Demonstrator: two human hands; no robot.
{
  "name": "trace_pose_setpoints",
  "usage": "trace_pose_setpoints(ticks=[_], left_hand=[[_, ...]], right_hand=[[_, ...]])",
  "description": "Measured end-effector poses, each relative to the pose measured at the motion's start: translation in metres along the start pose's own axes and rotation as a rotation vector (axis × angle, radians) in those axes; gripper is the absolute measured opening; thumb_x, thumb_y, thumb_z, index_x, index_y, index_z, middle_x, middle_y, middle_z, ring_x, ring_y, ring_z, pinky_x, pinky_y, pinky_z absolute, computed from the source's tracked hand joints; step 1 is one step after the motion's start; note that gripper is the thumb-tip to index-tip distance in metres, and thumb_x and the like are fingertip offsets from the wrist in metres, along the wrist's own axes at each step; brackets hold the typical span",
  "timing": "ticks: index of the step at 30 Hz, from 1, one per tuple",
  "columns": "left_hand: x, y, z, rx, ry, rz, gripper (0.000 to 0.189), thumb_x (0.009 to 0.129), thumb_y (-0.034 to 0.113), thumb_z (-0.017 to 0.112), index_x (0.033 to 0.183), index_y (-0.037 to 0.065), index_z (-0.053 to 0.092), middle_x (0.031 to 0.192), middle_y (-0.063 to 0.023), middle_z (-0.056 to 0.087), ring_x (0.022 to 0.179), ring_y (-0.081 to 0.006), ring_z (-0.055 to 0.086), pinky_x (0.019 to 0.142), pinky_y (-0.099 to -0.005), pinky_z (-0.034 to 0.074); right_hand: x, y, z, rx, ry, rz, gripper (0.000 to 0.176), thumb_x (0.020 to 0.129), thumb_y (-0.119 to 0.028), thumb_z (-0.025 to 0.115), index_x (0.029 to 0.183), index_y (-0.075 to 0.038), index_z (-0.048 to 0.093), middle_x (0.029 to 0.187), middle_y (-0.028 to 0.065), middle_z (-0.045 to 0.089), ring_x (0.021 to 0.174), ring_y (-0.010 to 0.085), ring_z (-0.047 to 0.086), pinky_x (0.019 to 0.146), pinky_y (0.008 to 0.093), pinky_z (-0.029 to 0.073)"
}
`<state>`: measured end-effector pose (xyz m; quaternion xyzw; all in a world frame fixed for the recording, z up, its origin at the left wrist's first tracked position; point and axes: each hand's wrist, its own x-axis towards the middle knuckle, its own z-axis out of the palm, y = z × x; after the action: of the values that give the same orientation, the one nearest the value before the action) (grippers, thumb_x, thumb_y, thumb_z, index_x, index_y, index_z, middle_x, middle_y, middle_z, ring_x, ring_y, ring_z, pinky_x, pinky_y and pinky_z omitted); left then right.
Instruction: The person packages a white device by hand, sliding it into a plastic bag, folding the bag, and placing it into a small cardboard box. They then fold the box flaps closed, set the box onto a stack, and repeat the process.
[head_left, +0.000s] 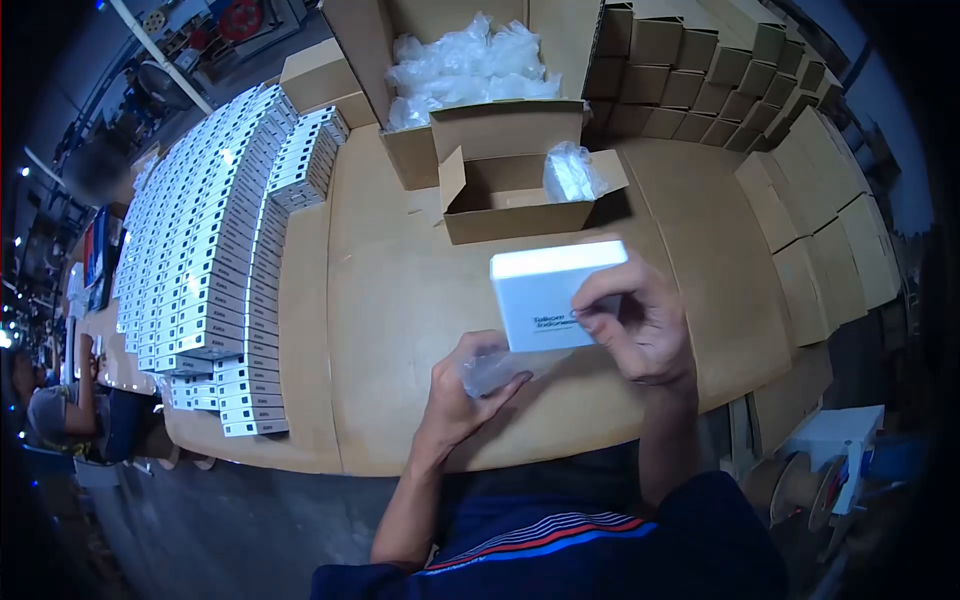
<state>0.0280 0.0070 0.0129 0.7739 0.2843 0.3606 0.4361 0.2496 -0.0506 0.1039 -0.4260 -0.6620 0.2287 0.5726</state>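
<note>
- The table in front of me is covered in brown card, and everything else sits on it or around it
- Rows of white packs run along its left side, stacked tight, reaching from the far edge almost to the near edge
- Brown cartons are piled at the far right and down the right edge
- A big carton stands open at the far middle, full of clear wrappers
- A small carton lies open just in front of it, with one crumpled wrapper at its right end
- The box, white with dark print on its side, is up off the table, near the small carton, in my right hand
- My right hand is clamped on the box's right end, fingers curled round it
- My left hand is just below the box, fingers closed on a bag
- The bag is clear and crumpled, touching the box's lower left corner
</note>
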Motion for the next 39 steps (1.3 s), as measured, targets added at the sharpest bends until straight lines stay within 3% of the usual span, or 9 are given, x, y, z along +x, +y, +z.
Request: trace_pose_setpoints(ticks=[4,9,12,16,17,21,33,36,39], left_hand=[[0.0,-0.002,-0.001,-0.025,0.02,-0.04,0.052,0.076,0.009,0.09,0.117,0.005,0.059,0.1,-0.0149,0.073,0.093,-0.0289,0.075,0.079,-0.0378,0.06],[-0.003,-0.009,-0.007,0.031,-0.013,-0.104,0.056,0.075,0.011,0.09,0.117,0.005,0.054,0.102,-0.0173,0.074,0.093,-0.0305,0.076,0.077,-0.0393,0.06],[-0.002,-0.009,-0.004,0.017,0.018,-0.163,0.061,0.074,0.014,0.091,0.12,0.004,0.053,0.106,-0.0194,0.073,0.097,-0.0313,0.076,0.079,-0.0399,0.06],[0.001,-0.011,0.0,0.001,0.041,-0.145,0.07,0.072,0.018,0.094,0.126,0.002,0.052,0.111,-0.0206,0.073,0.104,-0.0321,0.074,0.084,-0.0402,0.06],[0.002,-0.012,0.0,-0.028,0.039,-0.142,0.072,0.071,0.019,0.094,0.127,0.002,0.052,0.112,-0.02,0.073,0.105,-0.0313,0.074,0.085,-0.0398,0.06],[-0.002,-0.021,0.0,-0.125,0.009,-0.199,0.079,0.069,0.021,0.096,0.13,-0.001,0.051,0.114,-0.018,0.074,0.106,-0.0283,0.073,0.089,-0.0382,0.059],[-0.003,-0.031,-0.002,-0.266,0.064,-0.203,0.078,0.065,0.018,0.099,0.125,-0.002,0.052,0.107,-0.0155,0.073,0.101,-0.0217,0.072,0.087,-0.0364,0.058],[-0.005,-0.03,-0.004,-0.275,0.016,-0.187,0.071,0.075,0.025,0.094,0.126,-0.002,0.053,0.114,-0.0152,0.071,0.102,-0.0196,0.07,0.088,-0.0351,0.057],[-0.012,-0.034,0.0,-0.617,0.063,-0.278,0.055,0.096,0.035,0.073,0.13,-0.002,0.052,0.122,-0.0139,0.067,0.106,-0.0178,0.067,0.092,-0.0326,0.054]], right_hand=[[0.021,0.002,-0.001,-0.083,-0.288,-0.017,0.03,0.078,0.013,0.066,0.104,-0.004,0.067,0.097,0.0119,0.057,0.084,0.024,0.061,0.074,0.035,0.049],[0.027,0.006,0.002,-0.276,-0.362,0.007,0.025,0.078,0.008,0.058,0.098,-0.005,0.065,0.095,0.0148,0.056,0.084,0.0323,0.06,0.072,0.0388,0.049],[0.029,0.002,0.005,-0.134,-0.376,0.059,0.025,0.077,0.008,0.058,0.098,-0.004,0.065,0.094,0.0143,0.056,0.084,0.0311,0.061,0.073,0.0391,0.049],[0.026,0.019,0.02,0.02,-0.189,-0.001,0.031,0.081,0.007,0.062,0.11,-0.004,0.067,0.102,0.0131,0.062,0.091,0.0264,0.063,0.079,0.0352,0.05],[0.024,0.024,0.023,0.084,-0.195,0.04,0.038,0.087,0.005,0.064,0.123,-0.005,0.063,0.111,0.0117,0.064,0.099,0.0224,0.064,0.086,0.0321,0.051],[0.02,0.032,0.037,0.303,-0.127,0.195,0.039,0.095,0.001,0.067,0.131,-0.006,0.054,0.119,0.0064,0.06,0.109,0.0129,0.061,0.093,0.0305,0.053],[0.008,0.054,0.045,0.379,0.071,0.352,0.03,0.092,-0.003,0.074,0.11,-0.003,0.05,0.104,0.0031,0.054,0.095,0.0087,0.061,0.079,0.0252,0.056],[0.003,0.062,0.039,0.21,0.06,0.338,0.029,0.091,-0.006,0.076,0.106,-0.004,0.052,0.098,0.002,0.056,0.088,0.0072,0.058,0.072,0.0252,0.052],[0.004,0.061,0.037,0.03,0.111,0.394,0.029,0.089,-0.013,0.08,0.098,-0.004,0.054,0.085,0.0008,0.056,0.078,0.0072,0.057,0.065,0.0266,0.048]])
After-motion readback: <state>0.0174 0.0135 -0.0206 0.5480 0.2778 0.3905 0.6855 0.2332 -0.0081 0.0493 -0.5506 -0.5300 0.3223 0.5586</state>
